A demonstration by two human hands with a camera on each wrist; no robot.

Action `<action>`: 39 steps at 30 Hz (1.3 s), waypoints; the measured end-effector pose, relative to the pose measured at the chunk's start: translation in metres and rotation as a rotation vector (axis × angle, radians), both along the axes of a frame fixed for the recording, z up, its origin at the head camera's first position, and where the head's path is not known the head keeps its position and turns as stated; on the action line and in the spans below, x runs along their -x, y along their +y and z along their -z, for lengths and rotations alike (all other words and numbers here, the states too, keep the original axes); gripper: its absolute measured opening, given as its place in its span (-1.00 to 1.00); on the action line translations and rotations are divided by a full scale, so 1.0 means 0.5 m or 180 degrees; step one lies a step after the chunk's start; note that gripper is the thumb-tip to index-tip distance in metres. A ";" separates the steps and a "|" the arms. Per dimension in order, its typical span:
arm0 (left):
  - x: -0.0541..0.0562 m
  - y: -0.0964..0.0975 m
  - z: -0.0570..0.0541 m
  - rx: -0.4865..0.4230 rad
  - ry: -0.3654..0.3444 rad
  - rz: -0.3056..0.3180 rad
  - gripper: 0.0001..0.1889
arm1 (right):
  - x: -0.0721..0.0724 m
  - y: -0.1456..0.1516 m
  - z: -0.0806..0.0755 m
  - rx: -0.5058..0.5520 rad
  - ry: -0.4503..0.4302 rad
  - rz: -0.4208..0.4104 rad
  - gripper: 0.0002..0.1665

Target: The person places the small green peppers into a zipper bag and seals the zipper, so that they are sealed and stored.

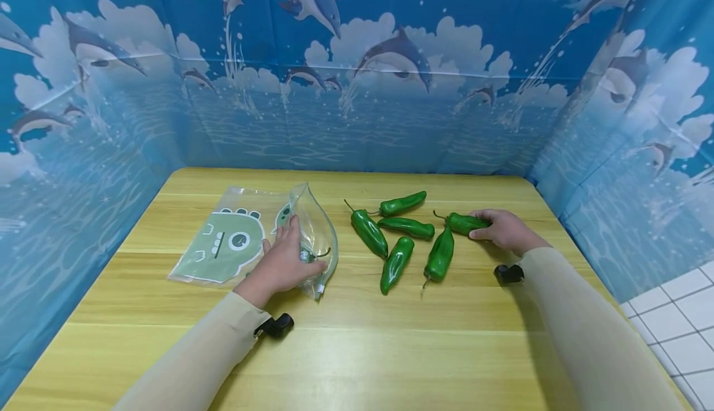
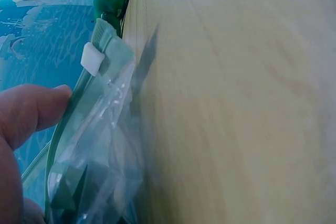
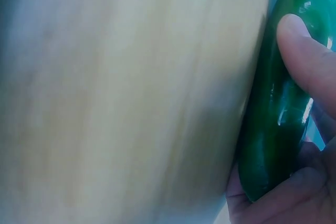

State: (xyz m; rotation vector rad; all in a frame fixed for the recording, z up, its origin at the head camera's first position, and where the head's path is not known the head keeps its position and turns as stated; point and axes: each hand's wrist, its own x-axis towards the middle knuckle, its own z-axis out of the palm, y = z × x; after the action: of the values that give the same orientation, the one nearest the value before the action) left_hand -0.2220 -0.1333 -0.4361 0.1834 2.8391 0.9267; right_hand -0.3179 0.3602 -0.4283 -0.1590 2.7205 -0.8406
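My right hand (image 1: 507, 231) pinches a green pepper (image 1: 460, 223) at the right end of a loose group of peppers. In the right wrist view the thumb lies on the shiny pepper (image 3: 273, 124), with fingers beneath its blunt end. My left hand (image 1: 284, 262), fingers extended, rests over the mouth of a clear zip bag (image 1: 240, 197) printed with a green cartoon face. The bag's mouth stands raised and parted, and a pepper stem (image 1: 323, 253) shows inside beside the thumb. The left wrist view shows the thumb at the green zip edge, near the white slider (image 2: 93, 59).
Several more green peppers lie between the hands, among them one upright in view (image 1: 439, 256) just below the gripped one and another (image 1: 368, 232) nearest the bag. They rest on a wooden table (image 1: 357, 361). A dolphin-print curtain (image 1: 357, 126) borders its back and sides.
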 end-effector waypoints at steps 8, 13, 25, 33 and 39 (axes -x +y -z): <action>0.000 0.001 -0.003 0.0028 -0.0002 0.0001 0.38 | 0.005 0.008 -0.017 -0.0054 0.0208 0.0050 -0.30; -0.001 0.003 -0.006 0.0024 0.0021 0.0011 0.39 | -0.002 -0.003 -0.054 -0.0160 0.0431 0.0109 -0.18; -0.002 0.008 -0.005 -0.0094 0.0076 -0.0005 0.39 | -0.054 -0.235 -0.118 -0.0193 0.0863 -0.0789 -0.30; -0.004 0.010 0.003 -0.0083 0.0179 0.0013 0.39 | -0.104 -0.389 -0.108 -0.0459 0.1135 -0.1355 -0.37; -0.004 0.008 0.006 -0.0057 0.0246 0.0027 0.39 | -0.117 -0.458 -0.089 -0.0636 0.1155 -0.1438 -0.39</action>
State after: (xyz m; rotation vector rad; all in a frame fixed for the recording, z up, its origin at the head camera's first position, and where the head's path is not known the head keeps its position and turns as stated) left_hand -0.2199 -0.1293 -0.4390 0.2382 2.8986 0.9640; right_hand -0.2593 0.1311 -0.3839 -0.9209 2.8878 -0.4394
